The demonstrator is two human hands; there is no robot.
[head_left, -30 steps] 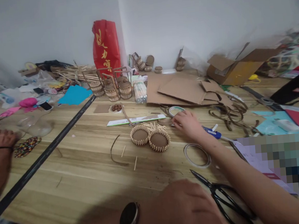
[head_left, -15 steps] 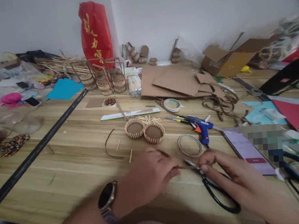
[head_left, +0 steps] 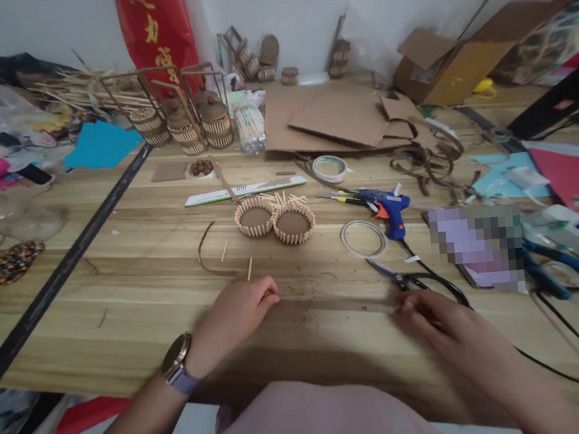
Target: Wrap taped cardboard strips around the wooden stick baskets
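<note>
Pale wall (head_left: 298, 9) behind wooden table (head_left: 138, 276); left hand (head_left: 237, 315), right hand (head_left: 453, 324) pinch 1 strip (head_left: 346, 304).

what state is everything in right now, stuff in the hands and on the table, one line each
Brown strip, drawn nearly straight between left hand and right hand
Scissors, lying flat, blades seemingly shut
Glue gun, lying on its side
Round trays, open-topped, side by side
Cardboard box, flaps open
Phone, lying flat, screen partly blurred out
Red bag, upright, top out of frame
</note>
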